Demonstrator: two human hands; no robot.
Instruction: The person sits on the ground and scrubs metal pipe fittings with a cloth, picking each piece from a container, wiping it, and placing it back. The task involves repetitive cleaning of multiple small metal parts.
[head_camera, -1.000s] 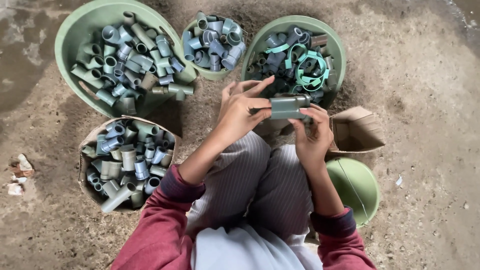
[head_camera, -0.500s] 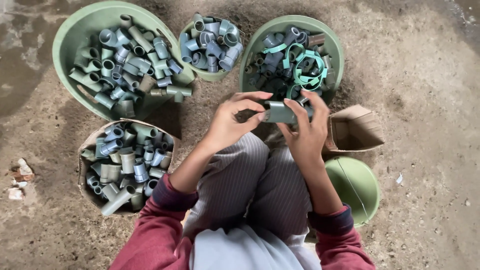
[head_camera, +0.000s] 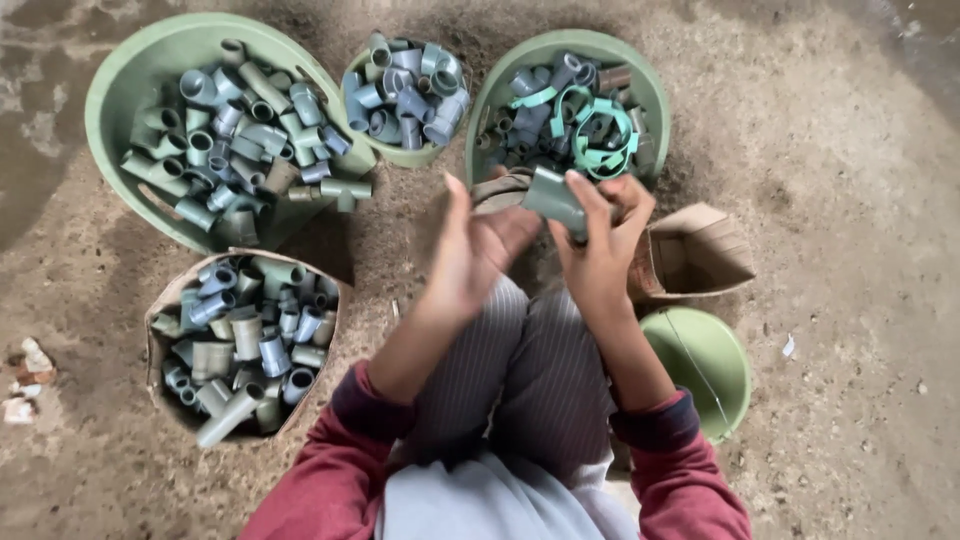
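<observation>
Holding grey fitting (head_camera: 556, 196) in right hand (head_camera: 600, 245); basins (head_camera: 130, 70) hold fittings

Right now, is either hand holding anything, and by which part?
The right hand pinches a grey-green pipe fitting by its near end. The left hand is open beside it, holding nothing.

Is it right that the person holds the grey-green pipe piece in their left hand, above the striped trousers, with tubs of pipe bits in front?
Not quite. The head view shows the pipe piece gripped by the right hand; the left hand is open beside it. It is above the striped trousers, with tubs of pipe bits in front.
</observation>
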